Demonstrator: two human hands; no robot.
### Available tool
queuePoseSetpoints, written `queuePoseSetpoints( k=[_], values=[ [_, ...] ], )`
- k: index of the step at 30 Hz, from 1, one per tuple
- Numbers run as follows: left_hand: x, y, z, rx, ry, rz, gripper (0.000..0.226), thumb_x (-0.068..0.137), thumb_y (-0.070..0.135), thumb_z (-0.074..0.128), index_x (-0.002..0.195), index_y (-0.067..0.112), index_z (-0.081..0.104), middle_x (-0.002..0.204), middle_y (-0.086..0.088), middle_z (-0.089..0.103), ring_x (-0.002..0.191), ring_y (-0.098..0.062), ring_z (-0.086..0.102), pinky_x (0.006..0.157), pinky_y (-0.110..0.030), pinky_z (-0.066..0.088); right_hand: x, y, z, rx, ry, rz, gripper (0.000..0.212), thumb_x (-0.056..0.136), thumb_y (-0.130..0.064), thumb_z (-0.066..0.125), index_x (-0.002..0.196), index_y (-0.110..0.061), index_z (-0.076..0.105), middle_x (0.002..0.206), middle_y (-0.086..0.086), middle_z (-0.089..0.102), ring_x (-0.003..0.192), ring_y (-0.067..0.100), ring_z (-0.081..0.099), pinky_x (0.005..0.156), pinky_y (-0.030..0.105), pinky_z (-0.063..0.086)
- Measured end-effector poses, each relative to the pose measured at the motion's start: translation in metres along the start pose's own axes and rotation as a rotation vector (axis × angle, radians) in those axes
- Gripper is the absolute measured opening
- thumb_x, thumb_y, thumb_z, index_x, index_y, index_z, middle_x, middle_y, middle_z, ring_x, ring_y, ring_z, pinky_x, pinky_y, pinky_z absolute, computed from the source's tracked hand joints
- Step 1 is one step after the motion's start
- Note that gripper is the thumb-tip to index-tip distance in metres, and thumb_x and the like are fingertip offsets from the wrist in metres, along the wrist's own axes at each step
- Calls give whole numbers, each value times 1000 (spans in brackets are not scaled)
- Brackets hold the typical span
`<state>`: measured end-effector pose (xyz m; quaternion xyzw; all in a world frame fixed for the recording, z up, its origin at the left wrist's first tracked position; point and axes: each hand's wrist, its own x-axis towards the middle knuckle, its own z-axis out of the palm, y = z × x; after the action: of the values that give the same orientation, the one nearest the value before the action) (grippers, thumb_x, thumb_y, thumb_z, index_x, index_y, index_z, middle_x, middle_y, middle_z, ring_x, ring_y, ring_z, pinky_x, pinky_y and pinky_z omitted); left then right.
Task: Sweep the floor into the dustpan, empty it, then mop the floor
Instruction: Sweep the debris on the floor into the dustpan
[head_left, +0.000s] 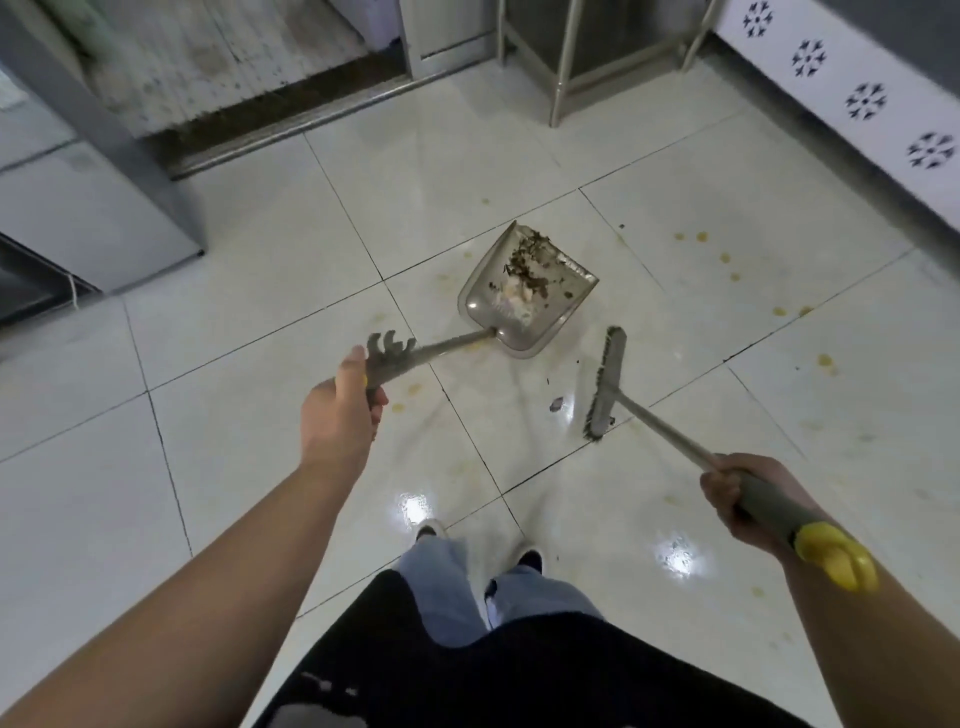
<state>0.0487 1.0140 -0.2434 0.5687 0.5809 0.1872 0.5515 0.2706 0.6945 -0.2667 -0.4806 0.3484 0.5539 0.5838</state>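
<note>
**A:** So where are we with the sweeping? We've got the dustpan (524, 291) sitting in the middle of the frame on the white tile floor (260, 322), with a pile of dark crumbs and something pale already in it.

**B:** Yeah, our left hand (340, 410) has a clenched grip on the dustpan's long handle (431, 351), holding it tilted back, probably so the pile stays at the back and doesn't slide out. Mouth points away from us, toward the upper right.

**A:** And the broom (605, 387)?

**B:** Just right of the pan, not touching it. Our right hand (737, 499) is wrapped tight around the stick near the yellow end cap (836, 564), lower right. Brush head looks low, at or near the floor.

**A:** There's still a small scrap (556, 404) and a few specks between pan and broom.

**B:** Right, so we'd guess sweeping's nearly done, not emptied yet. Those yellowish stains (727, 257) on the right are mop work.
</note>
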Motion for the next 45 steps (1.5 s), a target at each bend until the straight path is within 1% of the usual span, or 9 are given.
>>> queuePoseSetpoints(
  k=[7,11,19,22,26,31,36,39,45],
  values=[
    [-25,-96,-14,38,-120,-180,44,76,48,35,64,10,54,58,-4,51,51,-19,41,54,-31,36,-11,47,-9,79,33,51,25,93,-17,39,69,-11,41,38,-2,44,25,5,45,28,10,40],
    [-27,-112,-24,294,-216,-47,52,72,50,25,60,9,55,58,-5,55,58,-21,50,63,-34,42,-12,69,-10,80,84,67,24,95,-16,37,71,-12,40,39,-1,45,25,5,44,28,9,40],
    [-31,-137,-59,312,-283,-126,48,70,46,28,60,7,53,57,-6,54,58,-23,50,62,-34,40,-10,99,-4,117,139,120,24,94,-16,37,70,-11,42,39,-1,45,26,4,46,30,10,42],
    [-25,-120,-50,186,-295,-153,50,67,51,37,56,6,55,51,-5,58,55,-23,55,70,-39,46,-11,105,-4,94,174,130,25,94,-15,38,70,-11,42,39,0,45,25,5,46,29,10,41],
    [1,-62,-33,66,-179,-143,56,53,63,48,51,8,56,37,0,54,31,-13,49,47,-27,44,-13,114,3,-29,215,90,24,96,-10,39,72,-9,43,38,2,46,25,9,47,30,12,43],
    [29,10,-41,290,-245,-41,57,52,67,44,51,11,56,42,2,54,32,-14,45,47,-25,39,-20,109,11,-53,280,-35,17,95,-8,47,80,0,52,43,10,59,31,13,58,33,17,49],
    [43,73,-18,509,-350,95,58,70,64,39,53,11,55,51,-1,53,46,-20,47,51,-26,38,-22,90,7,-71,262,-37,23,95,-16,50,75,-5,47,48,3,54,26,6,47,32,12,44],
    [42,86,-1,600,-359,144,59,79,60,37,53,11,56,52,-1,53,49,-21,48,52,-26,39,-12,83,7,-22,258,-45,27,96,-16,46,71,-8,44,38,1,49,25,6,46,31,11,42],
    [35,87,23,706,-378,149,60,73,61,34,54,9,56,53,-2,54,48,-21,48,52,-26,38,4,47,-3,190,146,-29,30,97,-15,35,68,-12,38,35,-2,41,25,5,44,28,10,39]
  ],
)
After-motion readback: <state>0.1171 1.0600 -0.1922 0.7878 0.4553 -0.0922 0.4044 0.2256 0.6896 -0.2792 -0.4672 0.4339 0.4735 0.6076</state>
